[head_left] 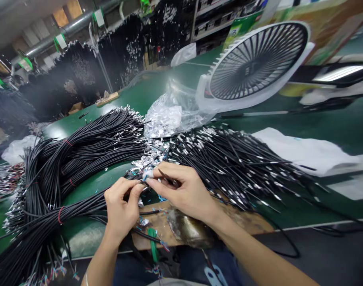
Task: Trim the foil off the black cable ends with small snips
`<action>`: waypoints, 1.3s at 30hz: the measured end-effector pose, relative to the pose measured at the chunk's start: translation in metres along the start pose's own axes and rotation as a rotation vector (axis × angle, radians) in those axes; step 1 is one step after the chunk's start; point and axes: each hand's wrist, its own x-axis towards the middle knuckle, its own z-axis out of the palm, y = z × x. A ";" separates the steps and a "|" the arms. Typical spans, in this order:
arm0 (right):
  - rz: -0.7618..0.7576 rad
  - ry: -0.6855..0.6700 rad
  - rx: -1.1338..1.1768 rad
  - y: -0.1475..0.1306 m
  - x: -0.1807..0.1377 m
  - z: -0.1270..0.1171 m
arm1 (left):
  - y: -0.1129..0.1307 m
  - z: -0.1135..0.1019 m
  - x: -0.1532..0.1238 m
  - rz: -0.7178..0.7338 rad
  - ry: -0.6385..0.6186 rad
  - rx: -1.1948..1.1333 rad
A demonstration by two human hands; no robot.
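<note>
A black cable end [144,183], located between the hands, is pinched by the left hand's [123,202] closed fingertips. A dark slender tool [169,179] is gripped within the curled right hand [183,186]. From these, foil scraps [153,153] are scattered at twelve o'clock, loose black cables [229,161] heaped at three, red-tied bundles [92,137] laid at ten.

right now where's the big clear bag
In the head view, the big clear bag sits at upper centre on the green table, just left of the white fan, beyond the right hand.
</note>
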 end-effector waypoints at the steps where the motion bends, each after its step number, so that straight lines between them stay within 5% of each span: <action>1: -0.015 -0.006 -0.001 0.000 0.000 0.000 | 0.000 -0.001 0.000 -0.001 -0.019 -0.003; 7: -0.141 -0.085 -0.024 0.005 -0.002 0.002 | 0.001 -0.006 0.001 -0.064 -0.100 -0.097; 13: -0.369 0.002 -0.179 0.007 -0.010 0.011 | 0.006 -0.004 0.002 -0.073 -0.053 -0.087; 19: -0.419 0.069 -0.389 0.006 -0.012 0.013 | 0.006 0.008 -0.004 -0.078 0.103 -0.024; 24: -0.487 0.068 -0.297 0.003 -0.018 0.013 | 0.005 0.009 0.001 -0.160 0.291 0.020; 31: -0.150 0.169 -0.160 0.003 -0.002 0.013 | 0.002 -0.006 0.010 -0.288 -0.008 -0.325; 39: -0.240 0.110 -0.115 0.005 -0.006 0.022 | 0.002 -0.004 0.003 -0.309 -0.031 -0.339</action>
